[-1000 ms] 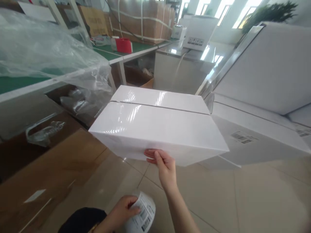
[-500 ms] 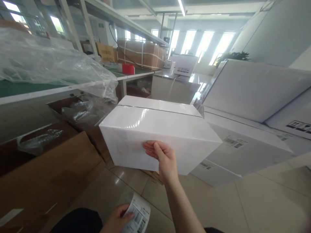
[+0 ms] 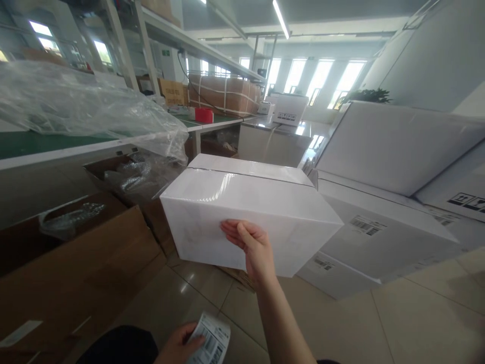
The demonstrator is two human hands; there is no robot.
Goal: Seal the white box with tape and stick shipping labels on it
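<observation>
A white carton [image 3: 242, 189] with a taped seam along its top is in front of me. My right hand [image 3: 250, 242] is at the carton's near side, its fingers stretched out along the plain white face and its thumb resting close to them. I see nothing held in it. Low in the view, my left hand [image 3: 180, 344] is closed on a printed barcode label [image 3: 212, 338], gripped by its left edge between thumb and fingers. Part of the label and of the left hand is cut off by the bottom edge.
White cartons [image 3: 379, 217] with barcode labels are stacked at the right. Open brown boxes [image 3: 87, 273] holding clear plastic stand at the left. Above them is a green-topped bench [image 3: 30, 144] with plastic sheeting [image 3: 91, 101] and a red tape roll [image 3: 203, 115].
The view has shifted slightly, so the surroundings sit a little lower. My right hand stays at the carton's near side, and my left hand still holds the label.
</observation>
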